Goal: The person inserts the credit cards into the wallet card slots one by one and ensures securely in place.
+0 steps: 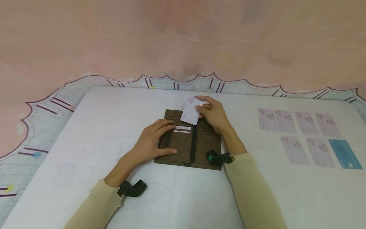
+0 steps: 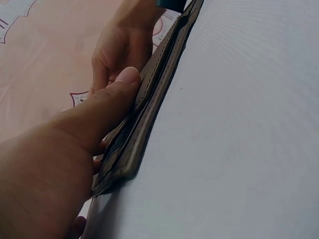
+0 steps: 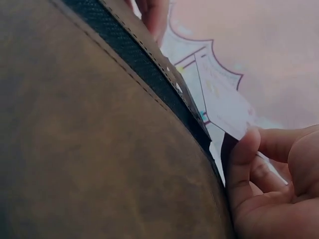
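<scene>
Near the table's (image 1: 120, 105) far edge, the right hand (image 1: 213, 114) is pinching a pale card (image 1: 191, 112), its print unreadable, while the flat-fingered left hand (image 1: 151, 141) is pressing the open wallet (image 1: 200, 146).

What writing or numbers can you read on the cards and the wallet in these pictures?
None can be read.
Held card in the right hand: pale pattern and marks, too blurred.
Two cards in the wallet slots: faint marks, too small.
Pale cards on the table: printed pattern only, no legible text.
Blue card: marks too small to read.

Brown wallet (image 1: 197, 149) lies open flat; white card (image 1: 191, 112) tilted above.
</scene>
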